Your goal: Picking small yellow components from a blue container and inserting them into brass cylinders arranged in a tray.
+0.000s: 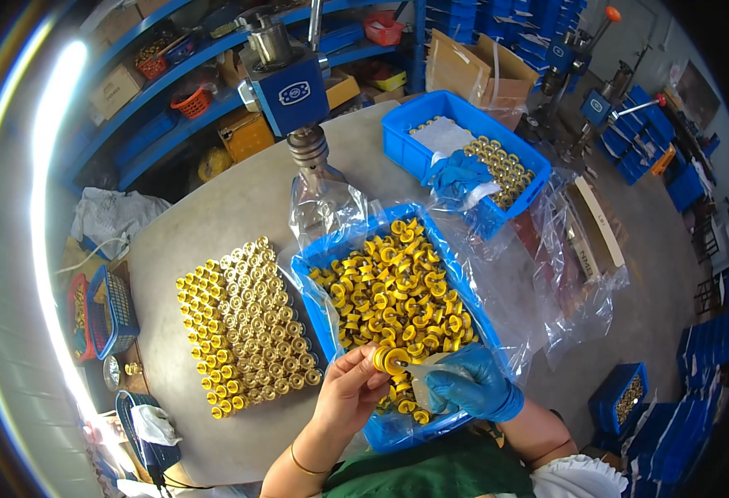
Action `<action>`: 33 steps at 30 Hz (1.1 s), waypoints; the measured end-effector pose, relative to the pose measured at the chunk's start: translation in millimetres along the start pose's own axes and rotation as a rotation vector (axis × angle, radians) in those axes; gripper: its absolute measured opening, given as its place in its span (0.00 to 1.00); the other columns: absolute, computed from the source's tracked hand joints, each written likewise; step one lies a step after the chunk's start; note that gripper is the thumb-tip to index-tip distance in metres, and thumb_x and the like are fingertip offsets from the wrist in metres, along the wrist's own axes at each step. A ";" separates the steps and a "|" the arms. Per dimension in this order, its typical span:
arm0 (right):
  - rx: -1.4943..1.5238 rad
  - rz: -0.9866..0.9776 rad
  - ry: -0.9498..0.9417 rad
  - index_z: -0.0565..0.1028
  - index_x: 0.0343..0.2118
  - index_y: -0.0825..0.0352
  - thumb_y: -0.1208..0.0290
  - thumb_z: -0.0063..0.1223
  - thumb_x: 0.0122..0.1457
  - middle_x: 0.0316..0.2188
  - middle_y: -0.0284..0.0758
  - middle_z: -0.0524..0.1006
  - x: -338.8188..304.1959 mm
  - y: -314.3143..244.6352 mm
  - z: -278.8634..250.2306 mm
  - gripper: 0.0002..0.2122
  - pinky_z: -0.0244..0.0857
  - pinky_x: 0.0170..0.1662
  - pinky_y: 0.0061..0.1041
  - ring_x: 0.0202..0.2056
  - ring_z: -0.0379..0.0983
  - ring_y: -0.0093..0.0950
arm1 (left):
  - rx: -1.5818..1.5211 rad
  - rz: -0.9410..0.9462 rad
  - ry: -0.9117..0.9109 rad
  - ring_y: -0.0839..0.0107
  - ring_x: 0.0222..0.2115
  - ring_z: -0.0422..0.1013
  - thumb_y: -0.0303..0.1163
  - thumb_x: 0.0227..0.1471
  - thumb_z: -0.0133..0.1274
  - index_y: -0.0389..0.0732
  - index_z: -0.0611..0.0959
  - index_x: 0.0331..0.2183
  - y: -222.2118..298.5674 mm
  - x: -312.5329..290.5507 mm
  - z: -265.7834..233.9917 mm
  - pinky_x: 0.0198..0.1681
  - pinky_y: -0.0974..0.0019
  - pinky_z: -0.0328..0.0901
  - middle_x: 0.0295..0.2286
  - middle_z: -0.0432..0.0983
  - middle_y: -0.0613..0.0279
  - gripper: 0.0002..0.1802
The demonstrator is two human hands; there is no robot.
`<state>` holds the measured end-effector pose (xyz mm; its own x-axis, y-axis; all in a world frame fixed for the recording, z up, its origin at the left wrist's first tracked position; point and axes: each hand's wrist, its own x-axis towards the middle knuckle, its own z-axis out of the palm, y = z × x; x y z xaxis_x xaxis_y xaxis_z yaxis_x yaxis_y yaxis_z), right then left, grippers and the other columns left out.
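Observation:
Pinched between the fingertips of my bare left hand (349, 392) is a yellow spool-shaped part (389, 358) with a flanged rim. My right hand (477, 386), in a blue glove, is closed close beside it. A greyish translucent sheet (428, 383) shows at its fingers; what else they grip I cannot make out. Both hands are over the near end of a blue plastic bin (305, 286) lined with clear film. Many loose yellow spool parts (402, 290) fill the bin. To its left, yellow and brass-coloured parts (252, 324) stand in tight rows on the grey table (165, 290).
A blue press (294, 91) stands behind the bin. At the back right, another blue bin (406, 148) holds metal parts and a blue glove (460, 176). Clear plastic film (506, 290) and a narrow carton (593, 228) lie to the right. Baskets (114, 311) line the left edge.

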<state>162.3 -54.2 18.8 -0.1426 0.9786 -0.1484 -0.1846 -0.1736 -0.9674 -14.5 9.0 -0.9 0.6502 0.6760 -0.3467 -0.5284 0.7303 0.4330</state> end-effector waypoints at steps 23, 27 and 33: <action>0.034 0.001 0.134 0.67 0.42 0.70 0.77 0.54 0.45 0.35 0.30 0.72 13.4 -19.8 9.0 0.18 0.61 0.38 0.18 0.34 0.66 0.17 | 0.750 0.690 0.056 0.86 0.18 0.51 0.28 0.30 0.62 0.38 0.77 0.24 2.4 1.1 23.9 0.17 0.81 0.46 0.23 0.58 0.73 0.13; 0.321 -0.021 0.179 0.66 0.44 0.71 0.79 0.53 0.45 0.39 0.31 0.70 12.4 -21.3 8.8 0.19 0.61 0.42 0.18 0.38 0.66 0.18 | 1.057 0.715 0.067 0.85 0.16 0.50 0.28 0.27 0.64 0.39 0.76 0.24 -4.7 3.2 14.9 0.16 0.81 0.45 0.22 0.56 0.72 0.15; 0.195 0.034 0.181 0.66 0.43 0.71 0.81 0.52 0.45 0.40 0.33 0.69 11.3 -20.8 13.1 0.19 0.60 0.44 0.19 0.40 0.65 0.20 | 1.146 0.796 0.111 0.84 0.20 0.54 0.22 0.32 0.59 0.37 0.75 0.25 -5.1 3.8 17.7 0.19 0.81 0.50 0.24 0.58 0.69 0.12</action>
<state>151.8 -41.0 39.9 0.0210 0.9726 -0.2315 -0.3690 -0.2077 -0.9059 0.3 6.2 10.2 0.3163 0.9093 0.2703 0.0391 -0.2972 0.9540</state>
